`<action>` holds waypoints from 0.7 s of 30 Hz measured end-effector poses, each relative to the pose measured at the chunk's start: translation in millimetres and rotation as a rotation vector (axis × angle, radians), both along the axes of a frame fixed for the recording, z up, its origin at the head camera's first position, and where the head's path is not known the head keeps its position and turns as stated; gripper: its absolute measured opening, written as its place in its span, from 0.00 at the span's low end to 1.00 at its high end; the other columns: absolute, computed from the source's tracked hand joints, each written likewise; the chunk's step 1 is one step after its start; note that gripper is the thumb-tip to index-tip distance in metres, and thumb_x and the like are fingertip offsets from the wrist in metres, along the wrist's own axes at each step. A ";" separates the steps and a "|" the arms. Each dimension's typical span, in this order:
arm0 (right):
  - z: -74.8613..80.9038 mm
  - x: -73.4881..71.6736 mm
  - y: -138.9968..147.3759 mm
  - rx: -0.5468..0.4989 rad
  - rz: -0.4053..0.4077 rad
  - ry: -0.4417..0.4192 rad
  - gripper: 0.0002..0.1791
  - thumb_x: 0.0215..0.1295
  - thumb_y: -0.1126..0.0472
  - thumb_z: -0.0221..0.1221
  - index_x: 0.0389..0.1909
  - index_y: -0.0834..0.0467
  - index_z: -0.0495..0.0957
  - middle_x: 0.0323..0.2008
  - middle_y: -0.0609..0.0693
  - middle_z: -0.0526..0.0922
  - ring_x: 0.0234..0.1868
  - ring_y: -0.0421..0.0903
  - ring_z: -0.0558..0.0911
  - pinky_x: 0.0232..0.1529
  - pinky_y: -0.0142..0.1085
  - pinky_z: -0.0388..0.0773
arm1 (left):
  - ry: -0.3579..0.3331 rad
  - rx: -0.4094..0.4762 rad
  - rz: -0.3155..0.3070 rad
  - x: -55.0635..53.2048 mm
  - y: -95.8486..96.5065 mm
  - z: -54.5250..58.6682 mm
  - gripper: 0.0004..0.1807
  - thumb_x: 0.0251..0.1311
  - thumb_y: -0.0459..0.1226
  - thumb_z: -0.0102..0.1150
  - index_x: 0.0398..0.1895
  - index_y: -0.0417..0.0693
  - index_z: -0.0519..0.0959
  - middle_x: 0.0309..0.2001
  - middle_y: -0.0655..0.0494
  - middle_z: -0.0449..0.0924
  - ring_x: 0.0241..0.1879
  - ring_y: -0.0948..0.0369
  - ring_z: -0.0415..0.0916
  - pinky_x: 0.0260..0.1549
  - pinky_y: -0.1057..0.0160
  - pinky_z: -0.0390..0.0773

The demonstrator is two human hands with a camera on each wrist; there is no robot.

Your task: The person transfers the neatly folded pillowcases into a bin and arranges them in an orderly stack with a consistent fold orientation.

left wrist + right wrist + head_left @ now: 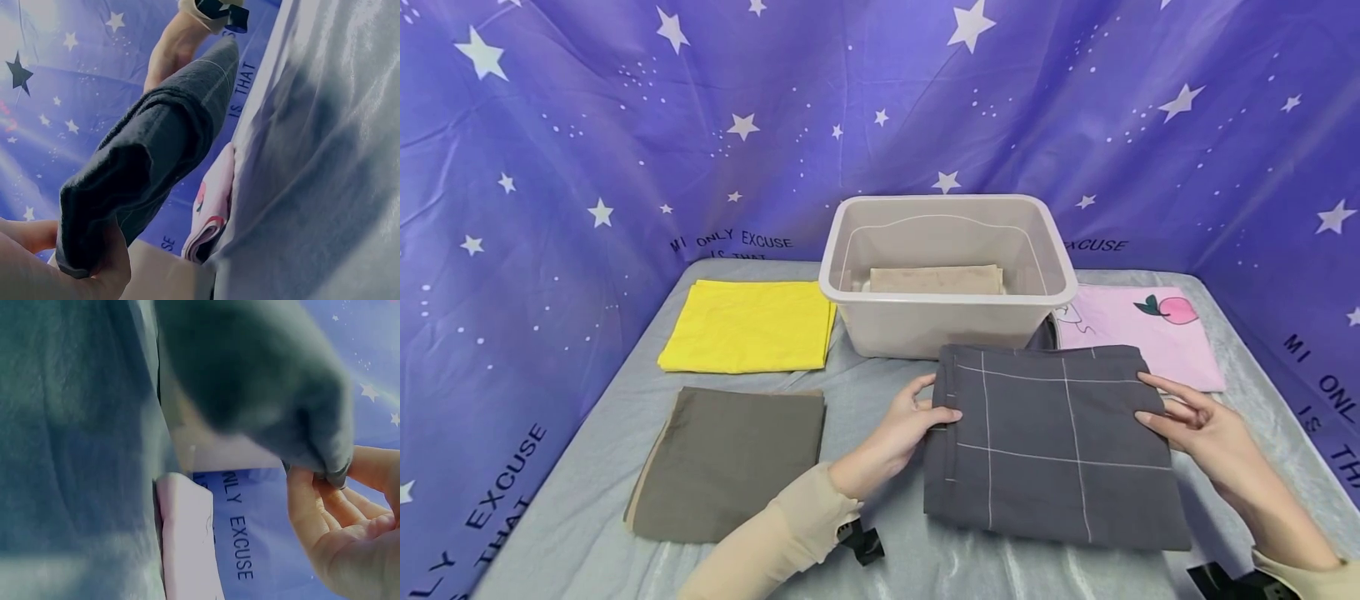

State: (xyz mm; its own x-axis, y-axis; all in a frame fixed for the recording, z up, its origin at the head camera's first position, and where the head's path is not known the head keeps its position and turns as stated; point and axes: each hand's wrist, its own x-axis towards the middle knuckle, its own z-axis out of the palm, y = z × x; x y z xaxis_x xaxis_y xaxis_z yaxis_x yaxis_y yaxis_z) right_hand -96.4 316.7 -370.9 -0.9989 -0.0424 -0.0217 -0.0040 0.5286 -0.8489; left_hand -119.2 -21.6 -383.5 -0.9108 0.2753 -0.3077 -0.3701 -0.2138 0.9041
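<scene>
A folded dark grey cloth with white grid lines (1030,450) is held up off the bed by both hands. My left hand (898,429) pinches its left edge, thumb on the near face; the left wrist view shows the thick folded layers between thumb and fingers. At the opposite edge my right hand (1195,425) pinches the cloth between thumb and fingers, also seen in the right wrist view. Just behind the cloth stands a beige plastic bin (940,325), with a folded beige cloth (936,280) inside it.
On the left lie a folded yellow cloth (748,325) and, nearer, a folded olive-brown cloth (730,467). A folded pink cloth with a fruit print (1180,350) lies right of the bin, partly covered from view. Purple star-patterned curtains (880,83) surround the grey-covered surface (580,517).
</scene>
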 end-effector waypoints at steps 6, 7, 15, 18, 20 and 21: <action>5.6 -0.9 -13.7 -0.149 0.021 0.017 0.28 0.57 0.67 0.57 0.59 0.45 0.67 0.29 0.30 0.74 0.28 0.26 0.68 0.24 0.23 0.69 | 0.007 -0.005 0.010 -1.1 -9.7 1.4 0.35 0.47 0.25 0.56 0.61 0.40 0.58 0.39 0.39 0.79 0.23 0.63 0.78 0.27 0.66 0.76; 6.6 -1.2 -15.5 -0.180 0.024 0.016 0.28 0.57 0.68 0.57 0.58 0.45 0.68 0.25 0.30 0.72 0.24 0.27 0.66 0.22 0.25 0.68 | 0.008 -0.005 0.008 -1.1 -11.4 1.9 0.35 0.47 0.25 0.56 0.61 0.40 0.58 0.39 0.40 0.79 0.23 0.63 0.77 0.27 0.66 0.76; 11.3 -2.8 -28.9 -0.437 0.058 0.012 0.27 0.56 0.73 0.55 0.55 0.47 0.71 0.15 0.37 0.54 0.13 0.38 0.51 0.13 0.34 0.50 | 0.018 0.006 0.008 -0.3 -23.9 7.2 0.34 0.47 0.25 0.55 0.61 0.40 0.58 0.37 0.44 0.80 0.23 0.64 0.77 0.26 0.67 0.75; 12.8 -3.1 -33.3 -0.491 0.071 0.017 0.26 0.56 0.74 0.54 0.55 0.49 0.72 0.15 0.40 0.51 0.15 0.42 0.49 0.15 0.37 0.45 | 0.021 0.009 0.009 0.6 -28.3 9.0 0.35 0.47 0.25 0.55 0.61 0.40 0.57 0.34 0.48 0.80 0.22 0.64 0.77 0.25 0.67 0.75; 14.0 -3.2 -35.8 -0.506 0.066 0.010 0.26 0.56 0.74 0.54 0.54 0.48 0.72 0.15 0.38 0.52 0.14 0.41 0.49 0.14 0.37 0.46 | 0.022 0.014 0.009 1.5 -31.0 10.2 0.35 0.47 0.25 0.54 0.61 0.40 0.56 0.33 0.50 0.79 0.22 0.64 0.76 0.25 0.67 0.74; 14.6 -3.3 -36.9 -0.509 0.063 0.005 0.26 0.56 0.74 0.54 0.54 0.48 0.72 0.15 0.38 0.53 0.14 0.41 0.49 0.15 0.37 0.46 | 0.023 0.019 0.011 1.9 -32.4 10.7 0.35 0.47 0.25 0.54 0.61 0.40 0.56 0.32 0.50 0.79 0.22 0.64 0.76 0.25 0.67 0.74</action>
